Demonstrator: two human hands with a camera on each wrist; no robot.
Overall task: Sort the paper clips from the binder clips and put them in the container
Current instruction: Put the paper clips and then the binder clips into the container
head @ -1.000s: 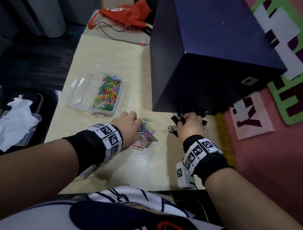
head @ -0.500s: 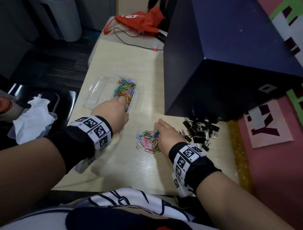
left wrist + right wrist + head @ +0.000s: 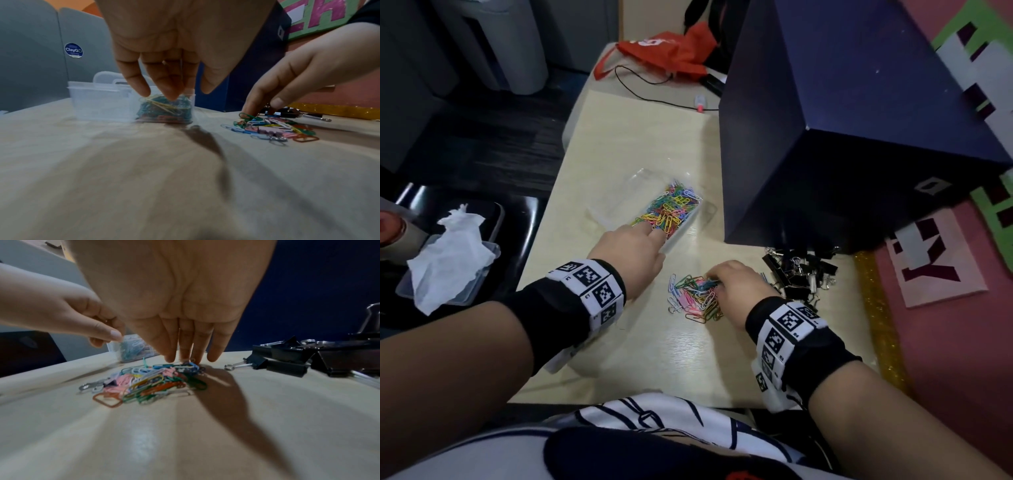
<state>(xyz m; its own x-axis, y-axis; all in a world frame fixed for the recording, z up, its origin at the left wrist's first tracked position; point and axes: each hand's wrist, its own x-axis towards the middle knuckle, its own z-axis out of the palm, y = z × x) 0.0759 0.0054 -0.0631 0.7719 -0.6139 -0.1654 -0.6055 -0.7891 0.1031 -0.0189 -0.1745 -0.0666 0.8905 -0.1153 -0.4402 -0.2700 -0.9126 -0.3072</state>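
A clear plastic container on the pale table holds a heap of coloured paper clips. My left hand hovers over its near end, fingers hanging down and spread, with nothing clearly held. A loose pile of coloured paper clips lies near the table's front. My right hand reaches down with straight fingers, and its fingertips touch the pile's far edge. Black binder clips lie in a heap just right of that hand.
A big dark blue box stands at the back right, against the binder clips. A red bag and a black cable lie at the table's far end. Left of the table, a tray with crumpled tissue.
My left hand left the loose pile and moved forward to the container. My right hand left the binder clips and shifted left onto the paper clip pile.
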